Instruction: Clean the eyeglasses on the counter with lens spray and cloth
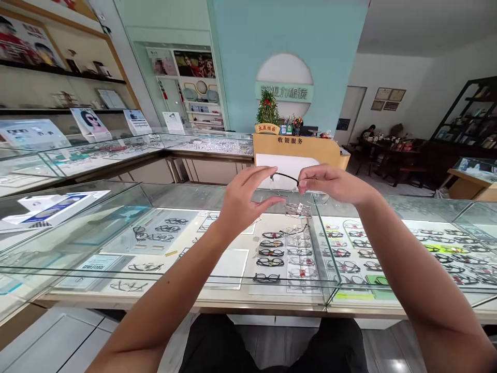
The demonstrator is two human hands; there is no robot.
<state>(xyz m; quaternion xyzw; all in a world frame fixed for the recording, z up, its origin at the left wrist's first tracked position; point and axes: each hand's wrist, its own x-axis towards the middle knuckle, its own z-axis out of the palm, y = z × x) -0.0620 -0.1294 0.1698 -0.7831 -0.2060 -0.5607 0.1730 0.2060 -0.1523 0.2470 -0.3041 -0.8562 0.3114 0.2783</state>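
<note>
The right hand (330, 182) pinches dark-rimmed glasses (286, 175) above the display case (272, 307) — left hand (244, 196) beside them, its grip unclear.

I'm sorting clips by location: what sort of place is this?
Most likely an eyewear shop: rows of glasses lie in a glass display case, a sign on the wall behind names eyeglasses, and the wooden counter is labelled for payment.

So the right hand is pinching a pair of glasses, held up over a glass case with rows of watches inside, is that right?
Not quite: the case has rows of glasses inside, not watches, as the head view shows. The right hand is indeed pinching a pair over it.
</note>
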